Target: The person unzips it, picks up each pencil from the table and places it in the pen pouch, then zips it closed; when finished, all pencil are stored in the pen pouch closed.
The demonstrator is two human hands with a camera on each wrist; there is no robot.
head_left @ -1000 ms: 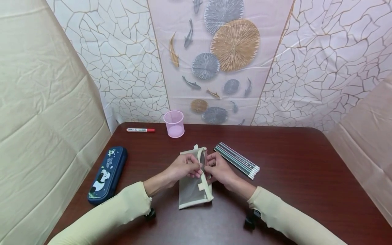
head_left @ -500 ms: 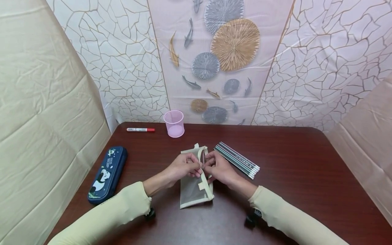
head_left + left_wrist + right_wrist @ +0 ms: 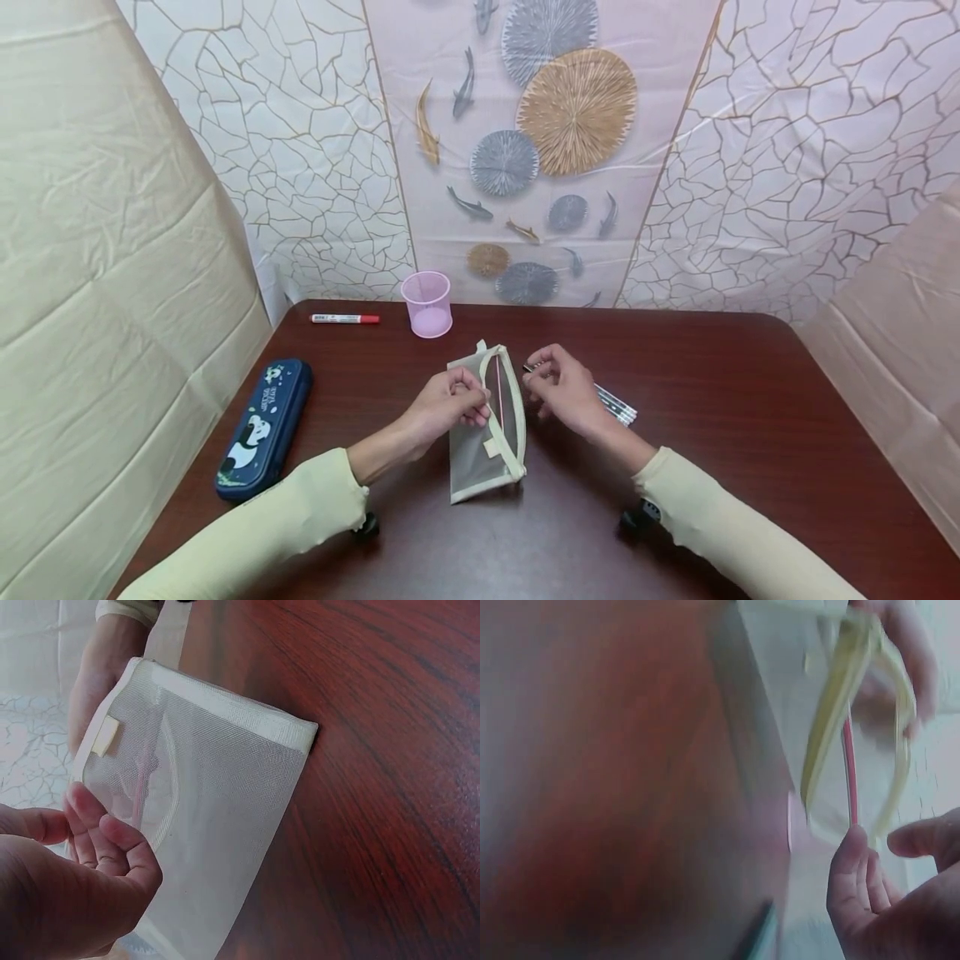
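Note:
A cream-edged mesh zip pouch stands propped on the table with its mouth gaping to the right. My left hand pinches the near rim of that mouth between thumb and fingers. Through the mouth a thin pink strip shows; what it belongs to is unclear. Just right of the pouch, above the pencils, hovers my right hand. A gap shows between its thumb and bent fingers, and nothing is held there. It covers the middle of the striped pencils.
At the left lies a dark blue panda pencil case. A red-capped marker and a pink mesh cup are at the back of the dark wooden table. Patterned cloth hangs behind.
My right hand has let go of the pouch's rim and moved right, over the pencils. The pouch mouth has spread wider, and the pouch has shifted slightly right and away.

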